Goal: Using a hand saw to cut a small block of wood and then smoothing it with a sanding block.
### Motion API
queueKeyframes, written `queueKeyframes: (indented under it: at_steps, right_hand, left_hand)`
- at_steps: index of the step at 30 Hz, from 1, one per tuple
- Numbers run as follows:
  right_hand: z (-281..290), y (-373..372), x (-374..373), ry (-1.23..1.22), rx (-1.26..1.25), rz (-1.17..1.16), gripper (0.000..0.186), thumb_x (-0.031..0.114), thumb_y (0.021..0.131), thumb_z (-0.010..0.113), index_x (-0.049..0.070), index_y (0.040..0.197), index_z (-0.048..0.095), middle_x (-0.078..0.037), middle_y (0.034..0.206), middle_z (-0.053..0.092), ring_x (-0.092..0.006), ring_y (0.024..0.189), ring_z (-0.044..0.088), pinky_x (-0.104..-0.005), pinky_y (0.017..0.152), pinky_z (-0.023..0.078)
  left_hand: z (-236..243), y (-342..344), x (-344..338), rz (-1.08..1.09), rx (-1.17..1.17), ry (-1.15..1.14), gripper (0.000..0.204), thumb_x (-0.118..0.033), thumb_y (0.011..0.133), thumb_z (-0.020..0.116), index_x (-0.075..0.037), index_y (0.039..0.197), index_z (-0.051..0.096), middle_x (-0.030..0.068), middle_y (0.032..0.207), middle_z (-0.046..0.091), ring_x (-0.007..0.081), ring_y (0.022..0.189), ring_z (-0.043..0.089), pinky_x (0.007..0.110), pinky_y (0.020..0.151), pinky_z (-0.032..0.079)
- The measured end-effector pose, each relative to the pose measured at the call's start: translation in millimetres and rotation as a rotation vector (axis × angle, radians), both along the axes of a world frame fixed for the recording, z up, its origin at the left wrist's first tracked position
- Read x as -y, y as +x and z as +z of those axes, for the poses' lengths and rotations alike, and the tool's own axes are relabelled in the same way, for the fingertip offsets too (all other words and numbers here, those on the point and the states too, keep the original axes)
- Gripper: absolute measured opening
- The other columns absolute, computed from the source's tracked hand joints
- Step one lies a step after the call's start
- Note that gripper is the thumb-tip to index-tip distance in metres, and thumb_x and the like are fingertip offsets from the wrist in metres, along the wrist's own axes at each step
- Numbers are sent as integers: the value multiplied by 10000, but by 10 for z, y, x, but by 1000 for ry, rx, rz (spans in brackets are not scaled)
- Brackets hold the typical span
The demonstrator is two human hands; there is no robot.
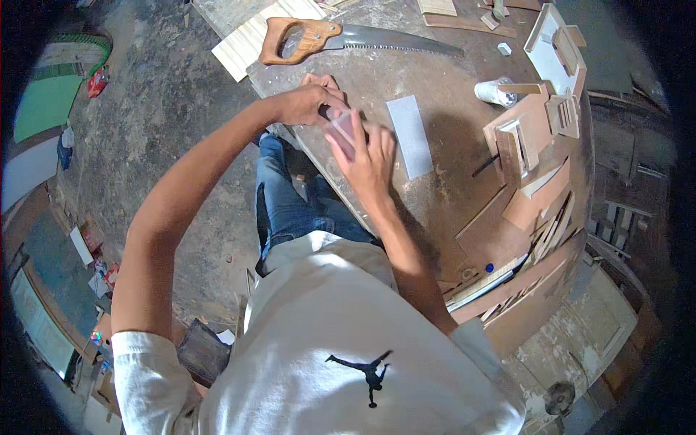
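My right hand (371, 156) grips a small reddish, flat-faced block (346, 135) between thumb and fingers, near the bench edge. The block is smeared by motion, so its exact kind cannot be made out. Just beyond it, my left hand (308, 101) is closed at the bench edge, its fingers curled; what it holds is mostly hidden, with a dark bit showing by the thumb. To the right of my hands a pale grey-white rectangular sheet (409, 136) lies flat on the bench. A handsaw (362, 38) with a wooden handle rests beyond my left hand, teeth facing me.
The wooden bench (453, 130) carries a white bottle (496, 92), cut wood pieces (536, 196) and a white-faced wooden assembly (554, 47) at the right. Thin strips (540, 250) are stacked near the right edge. A pale board (239, 51) sticks out past the far left corner.
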State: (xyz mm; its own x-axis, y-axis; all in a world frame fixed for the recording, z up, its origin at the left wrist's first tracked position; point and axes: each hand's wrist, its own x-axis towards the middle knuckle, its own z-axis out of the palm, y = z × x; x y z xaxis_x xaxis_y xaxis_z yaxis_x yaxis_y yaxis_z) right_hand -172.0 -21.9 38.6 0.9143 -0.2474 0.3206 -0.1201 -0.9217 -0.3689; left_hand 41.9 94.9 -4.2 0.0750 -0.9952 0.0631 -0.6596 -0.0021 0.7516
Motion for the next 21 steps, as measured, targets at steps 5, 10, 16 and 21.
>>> queueKeyframes:
  at_steps: [5,10,16,21]
  right_hand:
    - [-48,-533,100,-15,-66,-34,759,396,857,837,61,1477,554,-139,1064,605,-328,950,581,-448,826,472]
    - [-7,-93,32,5,-52,-64,710,358,853,844,41,1433,587,-139,1079,622,-339,986,584,-470,873,461]
    - [14,-516,116,-89,-35,-37,698,389,857,828,-8,1385,603,-135,1049,627,-316,974,592,-448,885,456]
    - [-63,-116,87,-35,-27,-4,723,408,845,839,-6,1388,601,-142,1070,633,-335,968,600,-448,887,461]
  left_hand:
    - [154,-67,30,-36,-65,76,522,-311,730,857,-201,1230,755,-29,975,587,224,1132,498,446,996,291]
    - [120,-48,59,-31,-39,110,525,-333,709,878,-217,1209,767,-37,961,571,215,1111,494,446,974,289]
    - [158,-54,55,-37,-61,100,508,-300,730,870,-229,1223,771,-23,956,577,201,1073,488,425,943,288]
    - [82,-59,51,-37,-86,35,544,-283,736,868,-234,1268,763,-13,999,592,207,1092,495,422,966,296]
